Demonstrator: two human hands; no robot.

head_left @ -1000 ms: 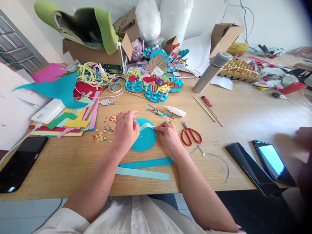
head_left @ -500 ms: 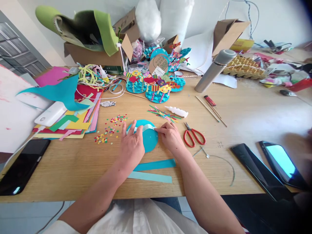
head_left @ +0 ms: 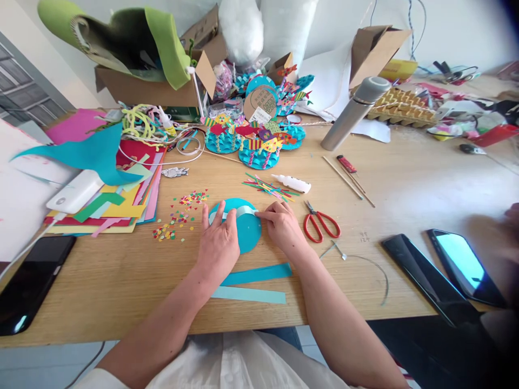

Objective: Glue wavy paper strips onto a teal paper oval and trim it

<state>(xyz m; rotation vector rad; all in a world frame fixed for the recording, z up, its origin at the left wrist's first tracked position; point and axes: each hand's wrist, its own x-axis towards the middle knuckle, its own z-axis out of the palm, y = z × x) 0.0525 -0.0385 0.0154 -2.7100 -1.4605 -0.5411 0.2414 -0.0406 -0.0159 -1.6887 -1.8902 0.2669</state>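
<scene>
A round blue paper disc (head_left: 249, 233) lies on the table between my hands. Across its upper part runs a pale blue paper strip (head_left: 244, 210), arched up in the middle. My left hand (head_left: 219, 237) rests over the disc's left side with fingers apart, pressing the strip down. At the disc's right edge, my right hand (head_left: 281, 222) has thumb and forefinger closed on the strip's right end. Nearer to me lie a darker blue strip (head_left: 259, 274) and a light aqua strip (head_left: 251, 294). Red-handled scissors (head_left: 320, 224) are right of my right hand.
Beyond the disc are a white glue bottle (head_left: 294, 183), thin paper strips (head_left: 265, 186) and decorated blue discs (head_left: 259, 154). Paper confetti (head_left: 164, 232) lies left. A steel flask (head_left: 354, 116) stands behind. Phones (head_left: 36, 275) lie at both sides; another person's hand (head_left: 513, 227) is far right.
The camera view has shifted slightly. Both hands keep their places on the disc and strip, with no clear movement of the strip.
</scene>
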